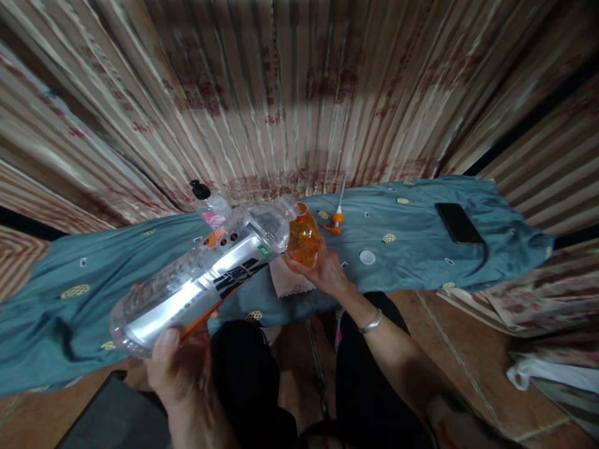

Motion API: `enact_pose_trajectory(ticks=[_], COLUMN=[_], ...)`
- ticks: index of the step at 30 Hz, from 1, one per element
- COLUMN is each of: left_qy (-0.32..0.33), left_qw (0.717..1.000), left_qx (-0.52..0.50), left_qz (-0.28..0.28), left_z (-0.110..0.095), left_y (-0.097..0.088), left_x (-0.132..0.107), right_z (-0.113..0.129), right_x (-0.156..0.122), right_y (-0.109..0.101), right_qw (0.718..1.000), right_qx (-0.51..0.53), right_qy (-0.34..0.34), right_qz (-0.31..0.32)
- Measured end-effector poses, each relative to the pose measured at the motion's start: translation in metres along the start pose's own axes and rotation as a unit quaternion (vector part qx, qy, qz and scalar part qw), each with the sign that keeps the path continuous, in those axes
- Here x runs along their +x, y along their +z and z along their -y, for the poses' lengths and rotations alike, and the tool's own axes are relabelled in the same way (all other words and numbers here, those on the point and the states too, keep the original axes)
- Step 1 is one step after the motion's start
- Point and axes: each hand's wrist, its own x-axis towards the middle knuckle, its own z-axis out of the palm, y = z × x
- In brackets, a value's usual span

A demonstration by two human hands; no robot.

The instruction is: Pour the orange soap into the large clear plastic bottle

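My left hand [182, 355] is closed around the lower part of a large clear plastic bottle [206, 274] with a silver and orange label. The bottle is tilted, its neck pointing up and right. My right hand [322, 268] grips a small orange see-through bottle [303, 240], whose open top is at the mouth of the large one. Whether the two rims touch I cannot tell. Beyond them on the cloth lies an orange pump top [337, 218] with a white tube. A round white cap [367, 257] rests nearby.
A teal patterned cloth [412, 262] covers the long narrow surface. Behind the large bottle stands a clear bottle with a black pump [201, 189]. A black phone [458, 223] lies at the right. Under my hands is a pale pink cloth [290, 280]. Striped curtains [281, 93] hang behind.
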Motion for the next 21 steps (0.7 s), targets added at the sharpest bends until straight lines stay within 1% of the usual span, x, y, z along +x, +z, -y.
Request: enact_pose_trajectory(ticks=[16,21], left_qy=[0.015,0.008], left_qw=[1.000,1.000], left_qx=[-0.013,-0.014], left_qz=[0.013,0.011], left_z=[0.0036,0.0032], left_y=[-0.0023,-0.0040], left_x=[0.0007,-0.0012], right_z=[-0.0001,0.0003], right_x=[-0.0008,-0.0009], right_y=[0.0008,0.0008], right_qw=[1.000,1.000], right_qx=[-0.025,-0.024], right_qy=[0.001,0.005], right_qz=[-0.012,-0.012])
